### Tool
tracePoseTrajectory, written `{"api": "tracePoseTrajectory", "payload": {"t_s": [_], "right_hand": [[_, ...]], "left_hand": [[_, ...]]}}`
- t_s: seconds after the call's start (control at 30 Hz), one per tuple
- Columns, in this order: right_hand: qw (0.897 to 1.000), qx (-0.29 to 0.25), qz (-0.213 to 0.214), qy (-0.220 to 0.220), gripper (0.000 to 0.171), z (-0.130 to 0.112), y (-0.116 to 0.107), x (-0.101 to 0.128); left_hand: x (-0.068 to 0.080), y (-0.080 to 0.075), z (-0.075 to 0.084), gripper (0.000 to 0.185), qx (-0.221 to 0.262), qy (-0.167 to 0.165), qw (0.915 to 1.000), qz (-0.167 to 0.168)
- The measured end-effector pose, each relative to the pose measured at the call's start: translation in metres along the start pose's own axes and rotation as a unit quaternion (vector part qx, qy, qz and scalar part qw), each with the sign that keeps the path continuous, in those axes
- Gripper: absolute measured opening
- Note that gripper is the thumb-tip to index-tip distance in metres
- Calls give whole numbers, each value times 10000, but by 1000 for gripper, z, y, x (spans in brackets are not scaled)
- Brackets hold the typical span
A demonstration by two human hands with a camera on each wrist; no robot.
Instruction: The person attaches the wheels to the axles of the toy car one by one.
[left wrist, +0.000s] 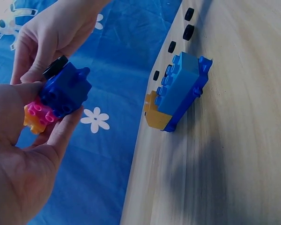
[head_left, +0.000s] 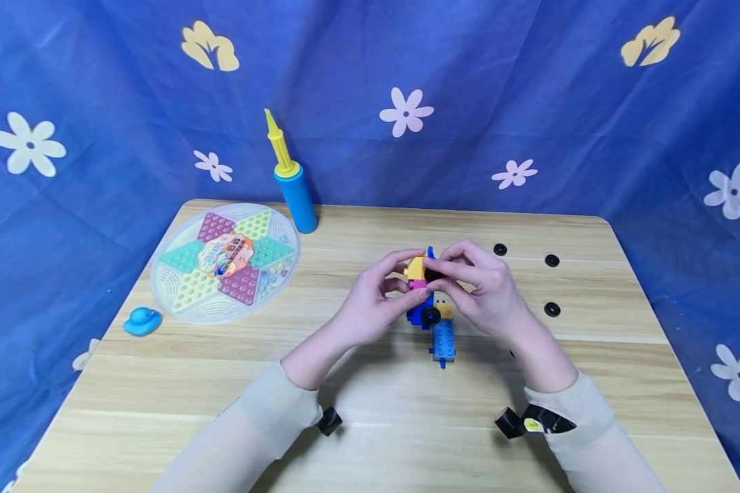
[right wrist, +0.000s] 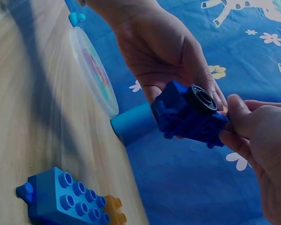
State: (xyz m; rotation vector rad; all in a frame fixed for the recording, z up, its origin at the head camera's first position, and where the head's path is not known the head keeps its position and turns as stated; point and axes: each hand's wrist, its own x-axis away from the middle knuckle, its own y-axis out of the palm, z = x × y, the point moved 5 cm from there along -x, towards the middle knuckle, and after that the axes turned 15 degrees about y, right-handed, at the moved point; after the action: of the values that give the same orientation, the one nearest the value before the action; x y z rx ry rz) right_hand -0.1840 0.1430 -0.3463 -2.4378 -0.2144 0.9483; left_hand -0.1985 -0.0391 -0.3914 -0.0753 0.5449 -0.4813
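Note:
My left hand [head_left: 370,301] grips a toy block car with a dark blue base [left wrist: 68,89], a pink block [left wrist: 40,111] and a yellow-orange block [head_left: 416,268]. A black wheel [right wrist: 203,99] sits on the near part of the base. At the car's far part, my right hand [head_left: 484,284] pinches another black wheel [head_left: 432,274] between thumb and fingers, against the car's side. Its fingers partly cover that wheel, so I cannot tell how it sits. Just below the hands stands a second block vehicle [head_left: 443,340], light blue over a dark blue base, with a yellow block [left wrist: 158,115] bearing eyes.
Several loose black wheels, one of them a wheel [head_left: 551,260], lie on the table [head_left: 407,438] at the right. At the left are a round Chinese checkers board [head_left: 179,299] and a blue toy [head_left: 142,320]. A blue-and-yellow hand pump [head_left: 297,198] stands behind.

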Motion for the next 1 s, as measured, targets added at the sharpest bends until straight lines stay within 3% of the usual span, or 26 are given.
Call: {"api": "tracePoseTrajectory", "payload": {"t_s": [0.17,0.5,0.7,1.0], "right_hand": [[9996,164,-204,140,44,1,-2,0],[9973,-355,-164,614,39,8,-5,0],[9954,-494,-103,808,32,8,-5,0],[9972,-351,49,655,37,9,-5,5]], "left_hand": [[-1,1,0,55,-36,34,10000,-76],[0,3,1,54,-80,-50,9998,-171],[0,4,4,53,-346,72,9991,-216],[1,5,4,56,-363,209,9987,-295]]}}
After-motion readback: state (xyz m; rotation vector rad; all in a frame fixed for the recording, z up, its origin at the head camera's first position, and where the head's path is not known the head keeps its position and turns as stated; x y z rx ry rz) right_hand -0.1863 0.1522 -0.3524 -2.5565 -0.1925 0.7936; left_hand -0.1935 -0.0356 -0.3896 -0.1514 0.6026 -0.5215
